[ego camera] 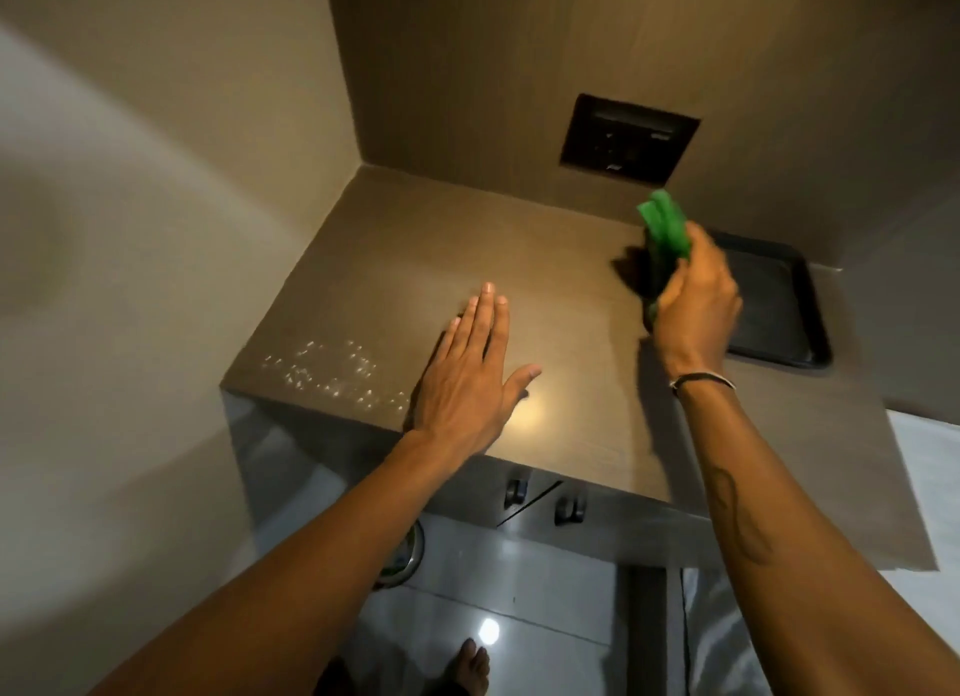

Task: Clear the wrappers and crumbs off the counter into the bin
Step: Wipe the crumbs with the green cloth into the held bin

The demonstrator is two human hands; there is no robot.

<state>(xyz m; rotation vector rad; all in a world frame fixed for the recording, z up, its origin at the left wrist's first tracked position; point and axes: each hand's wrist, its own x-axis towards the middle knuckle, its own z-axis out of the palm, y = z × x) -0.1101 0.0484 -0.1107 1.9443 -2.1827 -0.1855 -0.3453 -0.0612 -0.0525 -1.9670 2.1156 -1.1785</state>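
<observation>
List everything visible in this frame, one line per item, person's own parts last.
counter: 1, brown, fills the corner between two walls
crumbs: scattered patch, pale, front-left of counter by the edge
green wrapper: 1, green, held in the right hand above the counter
tray: 1, black, right side of counter against the wall
wall panel: 1, dark, back wall above counter
cabinet knobs: 2, dark, below counter front
bin: 1, metal rim only, on the floor, mostly hidden by left forearm
wristband: 1, on right wrist
left hand: open, flat, right of the crumbs
right hand: closed on the wrapper
foot: 1, bare, on the floor
</observation>
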